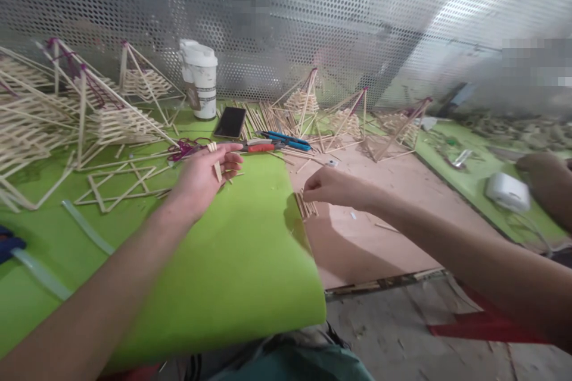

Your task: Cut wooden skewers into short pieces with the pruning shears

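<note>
My left hand (201, 177) is closed around a few short wooden sticks (217, 168), which poke out between the thumb and fingers above the green sheet. On the pinkish board, my right hand (335, 186) has its fingers curled down at a small row of short wooden sticks (305, 207). Its fingertips are hidden, so what they pinch does not show. Just beyond the left hand lie red-handled pliers (264, 146) and a blue cutter (288, 140). A flat star-shaped stick frame (120, 186) rests to the left of that hand.
Stick structures with purple thread (127, 119) crowd the left; more stand along the back right (348, 119). A white cup (203, 80), a dark phone (230, 122) and loose sticks (268, 116) line the mesh wall. Another person's arm (547, 184) is beside a white box (508, 191).
</note>
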`<state>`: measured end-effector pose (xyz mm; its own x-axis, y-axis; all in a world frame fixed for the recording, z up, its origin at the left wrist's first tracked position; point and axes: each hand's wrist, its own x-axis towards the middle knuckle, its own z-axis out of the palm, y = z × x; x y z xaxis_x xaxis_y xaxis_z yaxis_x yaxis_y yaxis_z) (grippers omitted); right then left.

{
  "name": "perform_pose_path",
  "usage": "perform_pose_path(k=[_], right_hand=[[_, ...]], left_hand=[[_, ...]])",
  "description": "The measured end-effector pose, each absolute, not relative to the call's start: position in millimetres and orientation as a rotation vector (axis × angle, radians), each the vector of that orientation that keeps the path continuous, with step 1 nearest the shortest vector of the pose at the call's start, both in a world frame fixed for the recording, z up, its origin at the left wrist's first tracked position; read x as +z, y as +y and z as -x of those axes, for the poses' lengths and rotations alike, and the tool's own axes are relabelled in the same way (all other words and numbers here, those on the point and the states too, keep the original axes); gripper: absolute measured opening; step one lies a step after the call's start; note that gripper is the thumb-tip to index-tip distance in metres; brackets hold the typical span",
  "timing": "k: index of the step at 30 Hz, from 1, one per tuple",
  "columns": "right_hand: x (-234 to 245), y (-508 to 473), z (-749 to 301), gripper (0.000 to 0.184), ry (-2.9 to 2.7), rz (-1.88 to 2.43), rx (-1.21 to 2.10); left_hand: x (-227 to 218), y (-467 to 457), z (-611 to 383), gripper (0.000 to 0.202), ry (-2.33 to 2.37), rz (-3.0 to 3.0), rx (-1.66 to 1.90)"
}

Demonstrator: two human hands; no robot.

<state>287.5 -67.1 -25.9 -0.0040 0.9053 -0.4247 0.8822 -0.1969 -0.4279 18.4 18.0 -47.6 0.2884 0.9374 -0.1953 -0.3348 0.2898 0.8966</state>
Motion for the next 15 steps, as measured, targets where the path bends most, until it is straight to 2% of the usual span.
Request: perform_pose_path(k=[6, 10, 15], right_hand=[[-33, -58, -278, 0.037, -1.989, 2.214, 0.989], [-36, -57, -279, 0.035, -1.995, 2.200, 0.967], [-31, -62, -273, 0.019, -2.020, 2.196, 0.944]], left_hand=[[-44, 17, -19, 0.033, 0.893, -0.848, 1.017], [-44, 17, -18, 0.033, 0.865, -0.849, 1.021], [-44, 19, -17, 0.032, 0.855, -0.837, 1.025]])
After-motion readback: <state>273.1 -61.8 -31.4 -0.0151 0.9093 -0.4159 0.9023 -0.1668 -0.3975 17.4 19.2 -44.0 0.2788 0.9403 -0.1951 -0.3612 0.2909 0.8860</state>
